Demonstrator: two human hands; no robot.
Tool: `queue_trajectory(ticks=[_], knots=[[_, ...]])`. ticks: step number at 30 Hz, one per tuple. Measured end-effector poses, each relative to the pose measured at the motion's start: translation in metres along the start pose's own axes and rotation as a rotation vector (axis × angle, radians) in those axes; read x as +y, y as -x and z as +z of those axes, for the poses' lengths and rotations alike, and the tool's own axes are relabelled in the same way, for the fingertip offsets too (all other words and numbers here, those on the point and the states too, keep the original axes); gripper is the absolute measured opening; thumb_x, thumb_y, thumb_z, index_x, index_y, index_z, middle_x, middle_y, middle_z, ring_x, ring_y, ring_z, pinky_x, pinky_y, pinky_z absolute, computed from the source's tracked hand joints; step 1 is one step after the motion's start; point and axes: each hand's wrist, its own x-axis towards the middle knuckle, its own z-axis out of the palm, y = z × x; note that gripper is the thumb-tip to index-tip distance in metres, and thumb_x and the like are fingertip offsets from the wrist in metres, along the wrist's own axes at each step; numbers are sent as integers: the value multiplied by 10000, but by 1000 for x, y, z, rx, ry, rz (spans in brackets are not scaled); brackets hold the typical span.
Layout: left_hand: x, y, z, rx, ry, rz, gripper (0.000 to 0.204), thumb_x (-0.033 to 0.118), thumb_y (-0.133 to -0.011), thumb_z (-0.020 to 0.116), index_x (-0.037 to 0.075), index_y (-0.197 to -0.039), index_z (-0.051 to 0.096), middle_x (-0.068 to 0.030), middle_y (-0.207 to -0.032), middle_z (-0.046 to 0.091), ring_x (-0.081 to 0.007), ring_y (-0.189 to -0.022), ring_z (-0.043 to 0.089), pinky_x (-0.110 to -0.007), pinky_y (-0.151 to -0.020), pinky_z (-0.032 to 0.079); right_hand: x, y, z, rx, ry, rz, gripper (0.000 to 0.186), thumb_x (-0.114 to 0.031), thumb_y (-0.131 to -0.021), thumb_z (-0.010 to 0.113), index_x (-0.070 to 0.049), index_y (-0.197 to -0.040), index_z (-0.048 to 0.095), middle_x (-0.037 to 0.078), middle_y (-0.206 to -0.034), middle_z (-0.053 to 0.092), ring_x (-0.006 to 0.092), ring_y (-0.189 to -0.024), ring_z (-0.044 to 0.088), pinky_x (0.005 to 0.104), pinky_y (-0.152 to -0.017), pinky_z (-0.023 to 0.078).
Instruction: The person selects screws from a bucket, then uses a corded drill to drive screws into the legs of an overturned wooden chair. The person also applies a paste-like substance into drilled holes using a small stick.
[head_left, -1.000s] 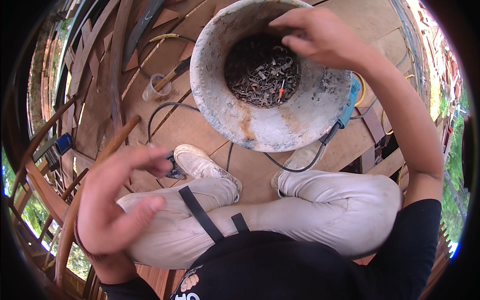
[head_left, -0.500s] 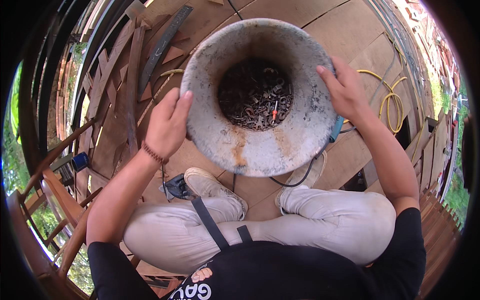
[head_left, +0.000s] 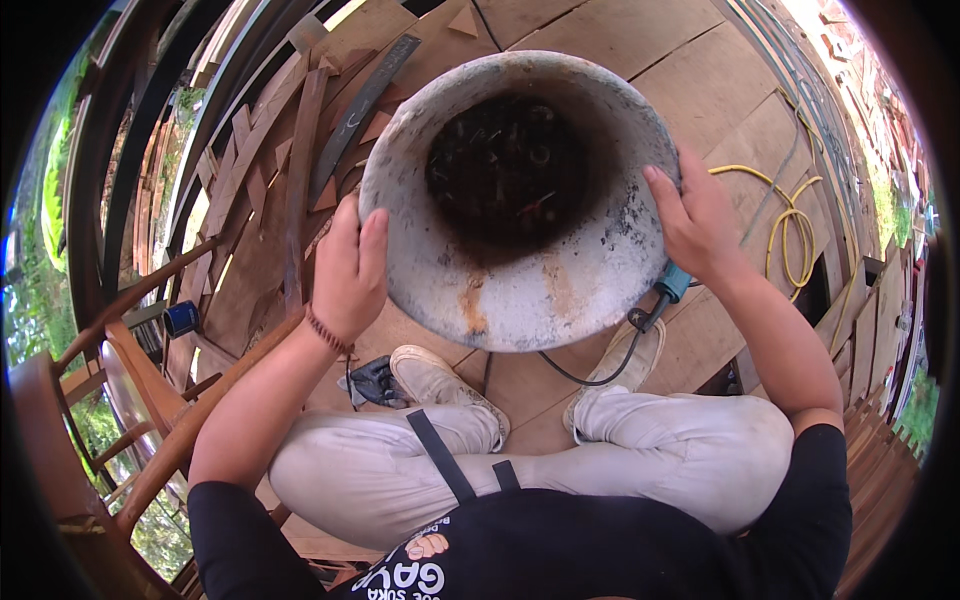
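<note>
Between my hands is a worn grey bucket with a wide flared rim and rust stains, its mouth facing me. My left hand clasps the left rim, thumb over the edge. At the right rim, my right hand grips with its thumb on the inner side. Small metal pieces lie deep inside, mostly dark and blurred; a reddish bit shows among them. The fingers behind the rim are hidden.
A teal power tool with a black cord lies just past the right rim. Yellow hose coils on the board floor. Wood scraps are piled at left, near a blue can. A dark glove lies beside my left shoe.
The bucket has tipped, so its opening looks deeper and darker and the metal pieces are less distinct. Both hands keep hold and have shifted slightly toward me.
</note>
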Motion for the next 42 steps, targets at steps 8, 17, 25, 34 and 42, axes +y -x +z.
queue_trajectory(ticks=[8, 17, 25, 34, 42], knots=[[-3, 11, 5, -73, 36, 74, 313, 267, -1027, 505, -10, -898, 441, -218, -686, 513, -372, -613, 521, -430, -597, 433, 22, 12, 3, 71, -63, -113, 321, -189, -954, 566, 8, -1206, 581, 263, -964, 673, 430, -920, 651, 430, -796, 503], [-29, -27, 36, -67, -51, 34, 324, 285, -1033, 490, -11, -905, 464, -247, -719, 560, -434, -661, 562, -445, -603, 449, 47, -7, 11, 89, 28, -59, 337, -206, -947, 579, 13, -1204, 585, 271, -916, 670, 441, -918, 653, 439, -788, 504], [-56, -47, 59, -128, 89, -144, 374, 313, -1028, 518, -11, -845, 479, -143, -690, 500, -228, -636, 462, -356, -642, 431, 69, -40, 20, -146, -79, 119, 317, -220, -947, 575, 33, -1130, 629, 220, -933, 700, 340, -886, 678, 388, -814, 501], [-50, -61, 61, -196, 233, -292, 369, 339, -1031, 505, 0, -886, 530, -45, -729, 505, -106, -715, 444, -294, -689, 424, 83, -58, 16, -207, -167, 203, 330, -237, -956, 571, 29, -1141, 629, 140, -893, 702, 195, -822, 649, 338, -795, 496], [-59, -65, 61, -219, 267, -306, 374, 348, -1031, 502, 0, -897, 535, -38, -732, 513, -102, -719, 453, -294, -695, 428, 88, -63, 13, -235, -107, 215, 322, -256, -954, 573, 14, -1116, 635, 129, -849, 686, 199, -776, 631, 345, -761, 488]])
